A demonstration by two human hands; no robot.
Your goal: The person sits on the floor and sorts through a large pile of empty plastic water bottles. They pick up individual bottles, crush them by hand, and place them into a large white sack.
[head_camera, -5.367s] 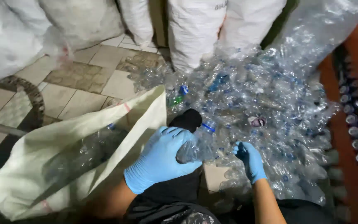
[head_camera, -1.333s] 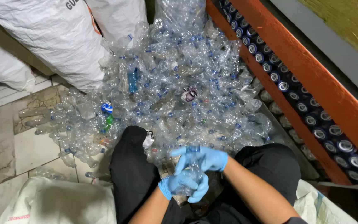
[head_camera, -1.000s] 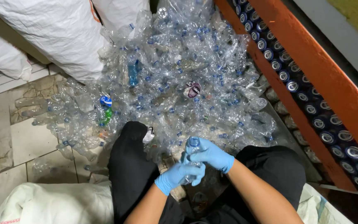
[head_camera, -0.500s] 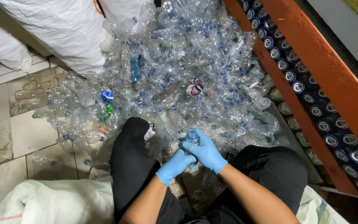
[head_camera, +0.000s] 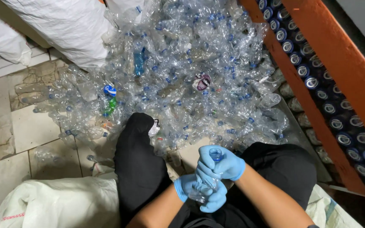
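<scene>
Clear plastic bottle [head_camera: 210,179]: held over lap, open neck upward.
Right hand [head_camera: 222,162]: clamped around neck.
Left hand [head_camera: 199,192]: clamped around base.
Bottle pile [head_camera: 182,71]: on floor ahead.

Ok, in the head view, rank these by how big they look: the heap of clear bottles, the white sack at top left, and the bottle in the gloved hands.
1. Heap of clear bottles
2. White sack, partly cut off by the frame
3. Bottle, held between left hand and right hand, smallest though nearest the camera

A heap of crushed clear bottles [head_camera: 182,76] lies between white sacks [head_camera: 64,29] and stacked cans [head_camera: 339,122].
</scene>
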